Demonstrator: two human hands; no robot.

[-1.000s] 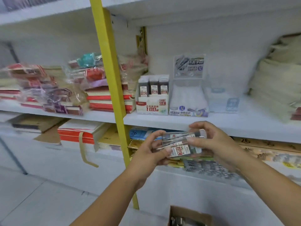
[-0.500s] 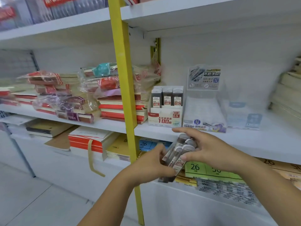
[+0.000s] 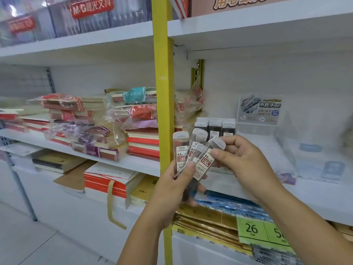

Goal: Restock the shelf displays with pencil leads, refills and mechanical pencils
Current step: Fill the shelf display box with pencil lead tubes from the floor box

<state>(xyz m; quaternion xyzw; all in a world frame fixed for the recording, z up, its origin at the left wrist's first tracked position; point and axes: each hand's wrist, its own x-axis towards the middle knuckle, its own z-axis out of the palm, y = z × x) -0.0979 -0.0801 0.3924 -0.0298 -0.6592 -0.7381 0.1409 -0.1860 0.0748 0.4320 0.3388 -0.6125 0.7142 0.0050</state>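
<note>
Bright, even light; blurred, warped edges.

One head-worn camera is looking forward and slightly downward. It is facing the front edge of the shelf (image 3: 315, 199) from near, yellow post (image 3: 164, 111) at centre.

The left forearm (image 3: 145, 232) and right forearm (image 3: 305, 226) are bare as far as I see; left hand (image 3: 172, 188) and right hand (image 3: 246, 163) have short, plain nails.

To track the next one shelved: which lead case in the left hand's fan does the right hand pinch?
The rightmost lead case, tilted furthest right; the right hand pinches it. Only the left hand holds the other lead cases.
</note>
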